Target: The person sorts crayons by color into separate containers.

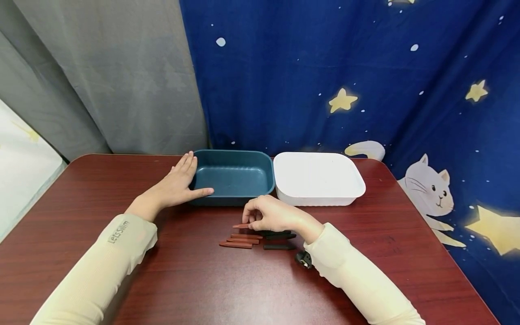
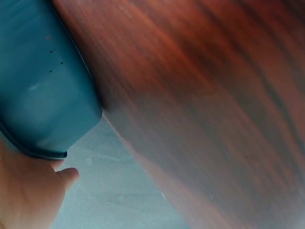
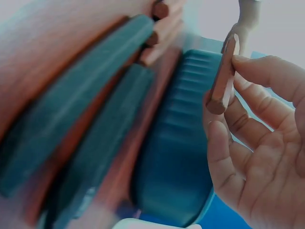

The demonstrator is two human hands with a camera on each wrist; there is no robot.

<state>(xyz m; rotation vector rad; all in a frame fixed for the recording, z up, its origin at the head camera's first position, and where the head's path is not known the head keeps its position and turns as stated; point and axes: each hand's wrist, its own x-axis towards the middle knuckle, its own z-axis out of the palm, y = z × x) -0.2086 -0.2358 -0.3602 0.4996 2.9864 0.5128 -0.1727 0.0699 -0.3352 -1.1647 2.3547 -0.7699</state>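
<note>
Near edge of bench (image 1: pixel 122 280): brown and black crayons in a row. Right hand (image 1: pixel 271 214) pinches one brown crayon (image 1: pixel 241 226) in a fingertip grip, just above the row. Left hand (image 1: pixel 178 183), fingers straight, rests against the blue tub (image 1: pixel 233 177). Pick-up step; next move likely needs a carry over the tub's rim.

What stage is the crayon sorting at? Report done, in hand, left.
Done: nothing yet; the blue tub and the white tub both look empty. In hand: the right hand pinches one brown crayon, while the left hand rests against the blue tub's side. Left: three brown crayons and the dark crayons lie on the table.
</note>
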